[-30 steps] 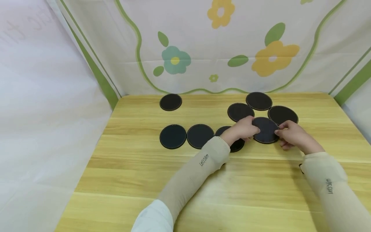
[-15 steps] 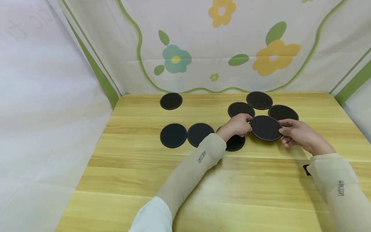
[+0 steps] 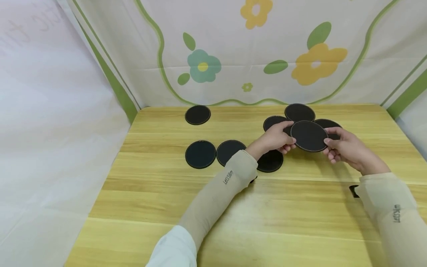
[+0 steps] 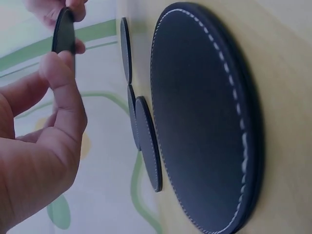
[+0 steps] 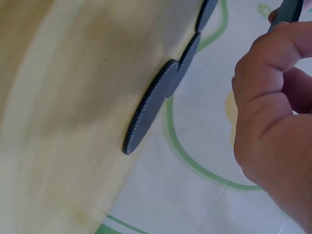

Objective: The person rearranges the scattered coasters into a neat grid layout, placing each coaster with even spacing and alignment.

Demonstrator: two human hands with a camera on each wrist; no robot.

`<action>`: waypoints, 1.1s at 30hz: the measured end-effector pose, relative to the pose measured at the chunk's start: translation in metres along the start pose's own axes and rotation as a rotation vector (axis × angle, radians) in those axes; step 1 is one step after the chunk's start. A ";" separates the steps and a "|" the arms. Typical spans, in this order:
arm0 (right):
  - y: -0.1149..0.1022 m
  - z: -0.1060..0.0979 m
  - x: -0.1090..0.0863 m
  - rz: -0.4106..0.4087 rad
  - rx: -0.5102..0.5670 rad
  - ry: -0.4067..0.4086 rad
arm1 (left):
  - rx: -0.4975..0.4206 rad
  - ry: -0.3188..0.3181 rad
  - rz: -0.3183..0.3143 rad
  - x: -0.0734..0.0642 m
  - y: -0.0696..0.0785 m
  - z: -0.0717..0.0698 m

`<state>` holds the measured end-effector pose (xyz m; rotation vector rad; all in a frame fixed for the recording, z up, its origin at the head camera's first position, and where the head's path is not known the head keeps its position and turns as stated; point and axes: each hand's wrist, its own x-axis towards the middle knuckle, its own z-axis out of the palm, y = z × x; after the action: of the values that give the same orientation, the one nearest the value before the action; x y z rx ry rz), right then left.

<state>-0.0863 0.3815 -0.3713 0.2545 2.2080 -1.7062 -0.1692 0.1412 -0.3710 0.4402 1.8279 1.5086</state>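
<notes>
A round black coaster (image 3: 309, 136) with a stitched rim is held up above the table between both hands. My left hand (image 3: 275, 138) pinches its left edge between thumb and fingers, and my right hand (image 3: 350, 150) pinches the right edge. The same grip shows in the left wrist view, where the held coaster (image 4: 64, 31) is seen nearly edge-on. Behind it on the table lie three more coasters: a back one (image 3: 299, 112), a left one (image 3: 275, 121) partly covered by my left hand, and a right one (image 3: 330, 125) partly hidden by the held coaster and right hand.
A row of coasters lies left of the hands: one at the left end (image 3: 200, 154), a middle one (image 3: 231, 151), and one (image 3: 271, 161) partly under the left arm. Another coaster (image 3: 198, 115) sits at the back left. A flowered cloth (image 3: 233, 55) hangs behind the wooden table (image 3: 150, 193).
Both hands have lifted the coaster off the table and moved it up and slightly toward the back. The other coasters have stayed where they lay.
</notes>
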 end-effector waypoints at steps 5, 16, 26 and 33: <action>-0.010 0.001 -0.001 -0.032 -0.007 0.019 | -0.022 0.066 0.033 -0.002 0.004 0.001; -0.003 0.005 -0.005 0.011 -0.009 0.000 | -0.084 0.092 -0.021 -0.009 -0.005 0.012; 0.014 0.014 -0.006 0.084 -0.058 -0.085 | 0.098 -0.072 -0.201 -0.015 -0.011 0.012; 0.020 0.015 -0.009 0.110 -0.048 -0.117 | 0.360 -0.185 -0.238 -0.022 -0.007 0.007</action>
<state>-0.0690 0.3729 -0.3899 0.2532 2.1068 -1.5676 -0.1481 0.1299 -0.3714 0.4938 1.9292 0.9498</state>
